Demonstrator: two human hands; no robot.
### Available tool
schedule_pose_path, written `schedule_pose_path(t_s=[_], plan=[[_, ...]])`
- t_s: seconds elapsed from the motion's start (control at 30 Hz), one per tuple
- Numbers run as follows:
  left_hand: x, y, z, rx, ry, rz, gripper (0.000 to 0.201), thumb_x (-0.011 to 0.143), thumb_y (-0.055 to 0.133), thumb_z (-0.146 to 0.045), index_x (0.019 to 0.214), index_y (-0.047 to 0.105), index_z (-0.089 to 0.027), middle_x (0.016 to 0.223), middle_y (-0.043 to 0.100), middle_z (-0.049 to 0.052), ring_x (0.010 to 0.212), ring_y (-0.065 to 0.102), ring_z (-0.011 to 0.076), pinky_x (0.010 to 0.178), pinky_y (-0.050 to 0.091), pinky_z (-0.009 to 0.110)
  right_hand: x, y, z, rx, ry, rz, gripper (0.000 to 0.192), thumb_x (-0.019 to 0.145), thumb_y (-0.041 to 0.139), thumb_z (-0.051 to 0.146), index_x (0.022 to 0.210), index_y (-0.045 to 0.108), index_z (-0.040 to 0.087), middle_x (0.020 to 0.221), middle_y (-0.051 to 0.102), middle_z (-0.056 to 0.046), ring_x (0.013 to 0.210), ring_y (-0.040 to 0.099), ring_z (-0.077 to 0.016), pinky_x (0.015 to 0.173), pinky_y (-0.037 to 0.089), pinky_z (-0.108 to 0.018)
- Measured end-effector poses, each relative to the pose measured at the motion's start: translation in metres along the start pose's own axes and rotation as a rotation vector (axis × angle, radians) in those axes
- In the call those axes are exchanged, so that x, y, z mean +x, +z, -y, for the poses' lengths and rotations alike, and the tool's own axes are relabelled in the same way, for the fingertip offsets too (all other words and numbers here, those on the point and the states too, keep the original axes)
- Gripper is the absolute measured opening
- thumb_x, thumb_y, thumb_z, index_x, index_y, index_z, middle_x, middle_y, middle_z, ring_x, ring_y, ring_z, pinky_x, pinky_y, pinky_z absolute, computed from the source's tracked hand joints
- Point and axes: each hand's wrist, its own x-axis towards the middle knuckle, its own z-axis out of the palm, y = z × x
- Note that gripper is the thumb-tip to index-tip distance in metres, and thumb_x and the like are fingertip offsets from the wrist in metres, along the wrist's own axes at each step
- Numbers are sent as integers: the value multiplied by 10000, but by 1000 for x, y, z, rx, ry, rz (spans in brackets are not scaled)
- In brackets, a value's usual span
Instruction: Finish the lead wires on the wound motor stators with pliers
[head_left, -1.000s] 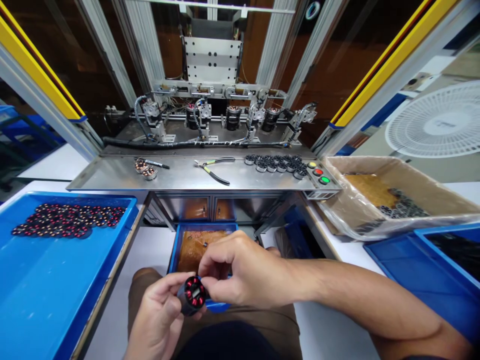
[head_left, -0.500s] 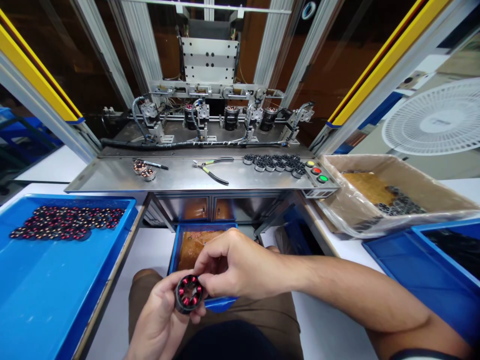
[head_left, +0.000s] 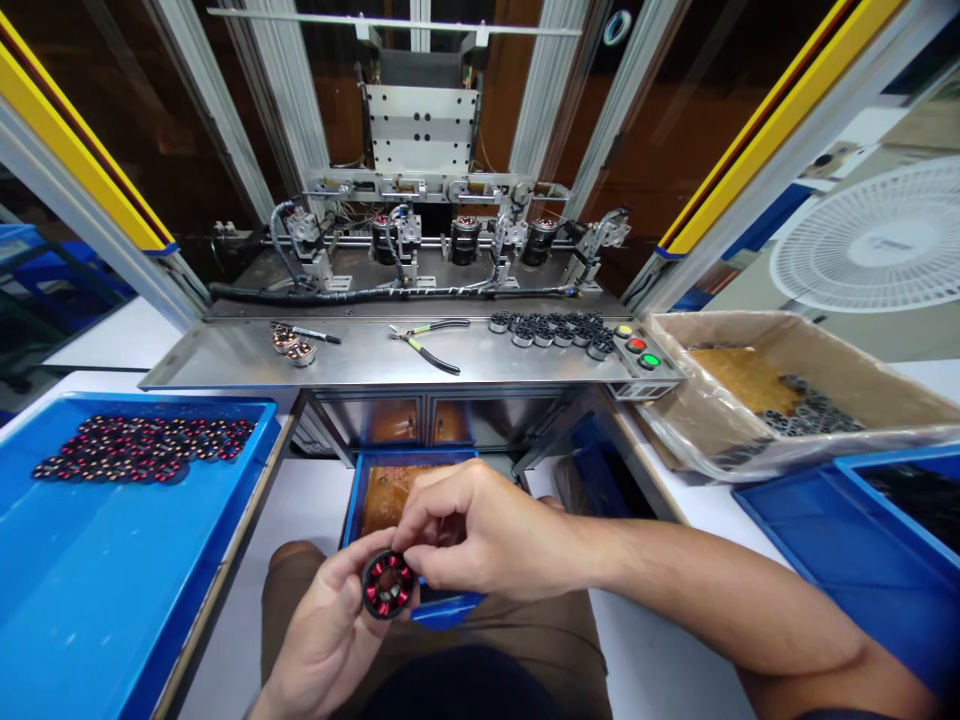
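Note:
A motor stator [head_left: 373, 588], a black ring wound with red wire coils, sits in my left hand [head_left: 330, 620], its open face turned up toward the camera. My left fingers and thumb are wrapped round its side. At the stator's upper right rim, my right hand [head_left: 469, 535] has thumb and forefinger pinched together. Whatever is between those fingertips is hidden or too small to name. Both hands are above my lap, in front of a blue bin [head_left: 358, 500] with brown material inside.
On the left stands a blue tray [head_left: 112, 560] with many wound stators. The metal shelf [head_left: 360, 360] bears side cutters [head_left: 427, 350], a pen [head_left: 315, 334], copper-wound stators [head_left: 300, 352], black cores [head_left: 555, 330] and push buttons [head_left: 636, 345]. A lined carton [head_left: 750, 440] is at right; a winding machine [head_left: 465, 240] stands behind.
My left hand has turned the stator slightly and shifted it a little to the right. The right hand keeps its pinch at the rim. The whole view has moved slightly.

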Motion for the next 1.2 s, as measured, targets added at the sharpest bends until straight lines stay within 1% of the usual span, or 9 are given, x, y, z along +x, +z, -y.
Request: schedule_pose_path(t_s=[0.2,0.37,0.53,0.7,0.8,0.87,0.97,1.1,1.2], plan=[[3,-4,0,-19,-18,50,420,572,901,-417,922,792,-212,959,791,53,817,737,160,736,593,202,-1,0,0,30,-2,-2,128,769,676,149,854,764,112,730,624,-3,630,541,-79,556,409,-180],[4,-4,0,-21,-15,37,422,561,906,-413,913,794,-211,921,793,44,775,736,157,723,599,205,-1,1,-3,85,48,0,119,788,690,185,852,763,116,755,630,-9,648,548,-89,570,416,-199],[5,-4,1,-11,-17,39,430,565,900,-429,921,795,-212,913,789,55,722,728,155,716,595,216,1,2,-6,123,77,-5,128,776,688,154,866,765,105,744,624,-8,654,536,-94,580,408,-212],[8,-6,4,8,-23,60,454,588,879,-469,950,792,-208,810,765,63,641,694,147,628,567,216,2,4,-11,218,155,-11,115,762,692,177,832,752,109,720,628,0,644,539,-92,565,411,-200],[10,-9,5,-2,-23,60,466,599,868,-484,962,786,-203,784,746,51,639,677,132,615,552,199,4,5,-14,283,234,-6,139,759,696,219,826,738,105,655,609,21,571,516,-75,537,402,-199],[11,-10,6,-7,-22,94,457,611,859,-490,961,783,-206,770,738,42,631,665,120,604,543,186,5,5,-14,330,282,11,156,760,697,237,831,728,101,635,606,28,539,519,-68,531,411,-199],[11,-10,6,-9,-14,114,441,628,848,-496,958,780,-212,758,734,34,616,653,106,581,525,170,6,6,-15,384,311,23,153,758,702,242,822,713,103,644,621,26,532,540,-65,529,428,-192],[9,-7,4,-5,-7,82,432,619,854,-487,948,779,-217,755,733,27,631,663,114,603,531,179,5,7,-16,371,263,6,141,765,698,244,810,713,111,667,621,20,547,538,-67,532,426,-194],[7,-7,4,4,-12,87,419,606,867,-468,945,785,-236,799,758,38,666,693,140,646,557,207,3,9,-18,279,119,-54,92,772,691,211,794,728,130,719,614,7,621,541,-82,564,425,-203]])
